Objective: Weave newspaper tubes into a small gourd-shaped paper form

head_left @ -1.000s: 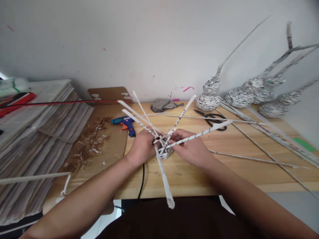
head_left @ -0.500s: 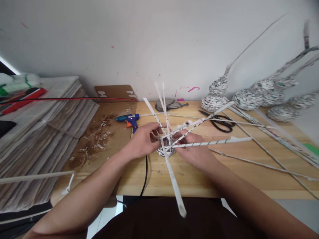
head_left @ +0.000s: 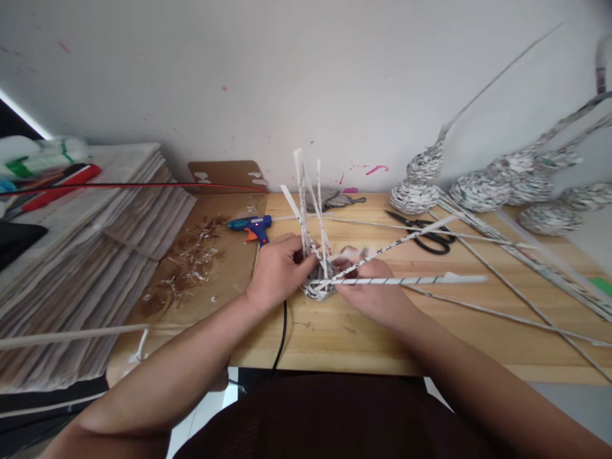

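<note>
While the hands (head_left: 277, 273) flank the woven paper cup (head_left: 319, 291), left pinching its side, right grip unclear, its inside is hidden.

The left hand (head_left: 282, 268) and right hand (head_left: 375, 287) are bare, as are the smooth, tapering forearms (head_left: 167, 370) behind them. Below the hands, a dark brown, nearly black garment (head_left: 306, 421) covers the rounded torso; its weave is too dim to tell.

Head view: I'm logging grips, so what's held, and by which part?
The small, round, grey-white woven-paper piece, by its upper left side in the left hand; the right hand is at its right side, exact hold hidden.
</note>
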Motion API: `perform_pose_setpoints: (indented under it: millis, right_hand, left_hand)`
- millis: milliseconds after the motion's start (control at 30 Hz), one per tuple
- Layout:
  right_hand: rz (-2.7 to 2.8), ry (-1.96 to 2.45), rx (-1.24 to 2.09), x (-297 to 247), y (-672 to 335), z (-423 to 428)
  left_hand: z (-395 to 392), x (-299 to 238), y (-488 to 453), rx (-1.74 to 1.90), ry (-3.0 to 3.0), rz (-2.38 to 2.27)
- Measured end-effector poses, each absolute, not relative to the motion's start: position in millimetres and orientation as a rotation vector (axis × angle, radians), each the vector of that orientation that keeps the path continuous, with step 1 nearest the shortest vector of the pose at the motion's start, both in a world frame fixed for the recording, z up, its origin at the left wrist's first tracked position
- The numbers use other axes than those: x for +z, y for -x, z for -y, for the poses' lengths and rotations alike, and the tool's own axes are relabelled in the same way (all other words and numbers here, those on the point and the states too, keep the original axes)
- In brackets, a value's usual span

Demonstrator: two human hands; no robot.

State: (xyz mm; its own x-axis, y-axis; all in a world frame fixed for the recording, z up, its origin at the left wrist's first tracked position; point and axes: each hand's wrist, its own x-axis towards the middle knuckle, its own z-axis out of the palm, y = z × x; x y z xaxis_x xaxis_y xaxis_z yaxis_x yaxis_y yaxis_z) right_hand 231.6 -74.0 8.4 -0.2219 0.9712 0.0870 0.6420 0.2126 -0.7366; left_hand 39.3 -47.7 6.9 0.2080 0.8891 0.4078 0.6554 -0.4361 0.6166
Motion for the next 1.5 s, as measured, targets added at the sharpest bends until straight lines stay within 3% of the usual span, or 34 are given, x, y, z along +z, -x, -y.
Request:
perform_pose_setpoints:
  millis: [233, 800, 1067, 1500]
  right_hand:
    - [1.972, 1.438, 0.75, 0, -233, 72]
    - [1.883, 1.512, 0.776, 2, -235, 68]
    - [2.14, 1.374, 0.651, 9, -237, 67]
    - [1.96, 1.38, 0.806, 9, -236, 74]
  left_hand:
    - [45, 6, -40, 1.111, -1.893, -1.316]
    - [29, 10, -21, 0.745, -1.474, -0.956]
    - [36, -3, -32, 0.813, -1.769, -1.034]
    - [44, -2, -41, 0.942, -2.083, -1.106]
